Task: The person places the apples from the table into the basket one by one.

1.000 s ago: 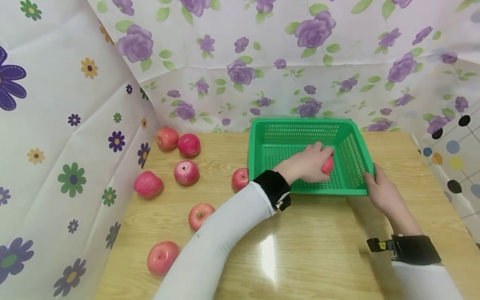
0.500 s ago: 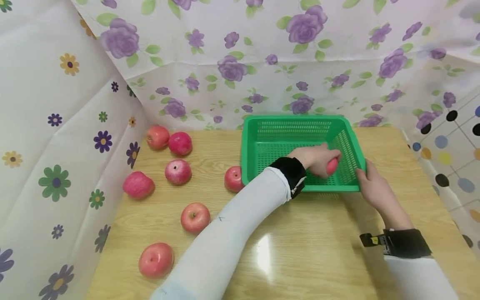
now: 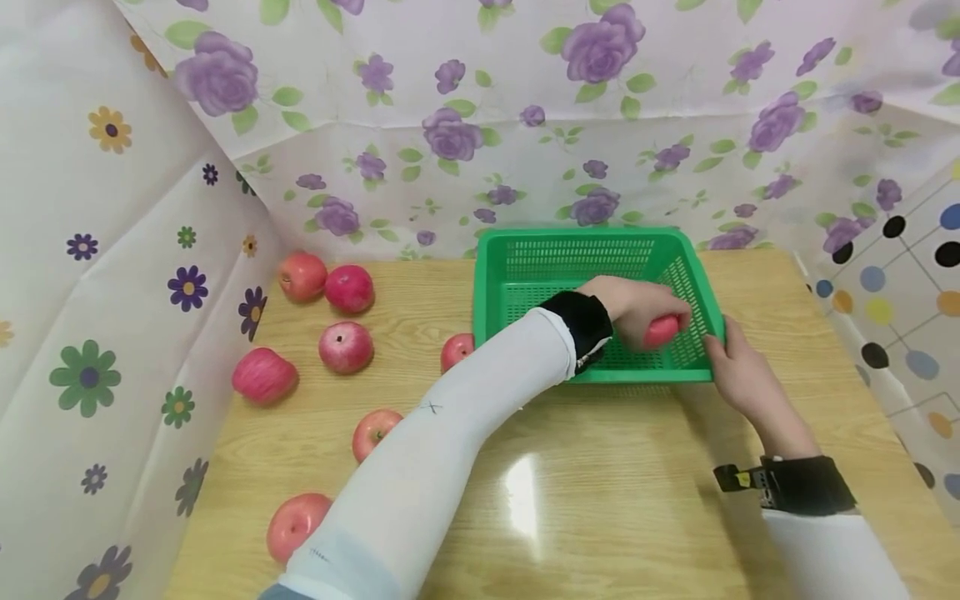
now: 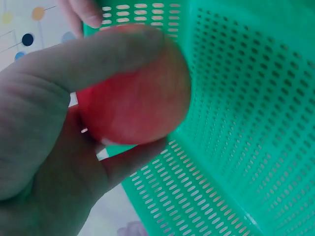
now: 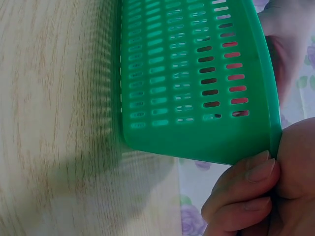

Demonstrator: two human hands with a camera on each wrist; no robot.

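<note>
Inside the right part of a green plastic basket (image 3: 592, 377), my left hand (image 3: 637, 307) grips a red apple (image 3: 661, 332). The left wrist view shows thumb and fingers curled round this apple (image 4: 140, 93), close to the slotted basket wall (image 4: 236, 73). My right hand (image 3: 750, 371) holds the basket's near right corner. In the right wrist view its fingers (image 5: 246, 189) are bent against the outside of the green rim (image 5: 268, 98), the thumb side on the other face. Part of the basket floor is hidden behind my left arm.
Several apples lie left of the basket: a pair at the back (image 3: 302, 277), a streaked one (image 3: 346, 347), a dark pink one (image 3: 264, 376) and a front one (image 3: 296, 527). One apple (image 3: 457, 351) sits beside the basket's left side. Flowered sheets (image 3: 450, 192) bound the wooden table.
My left hand has shifted slightly right inside the basket with the apple and turned at the wrist. The right hand keeps its hold on the corner. The head view has swung slightly right.
</note>
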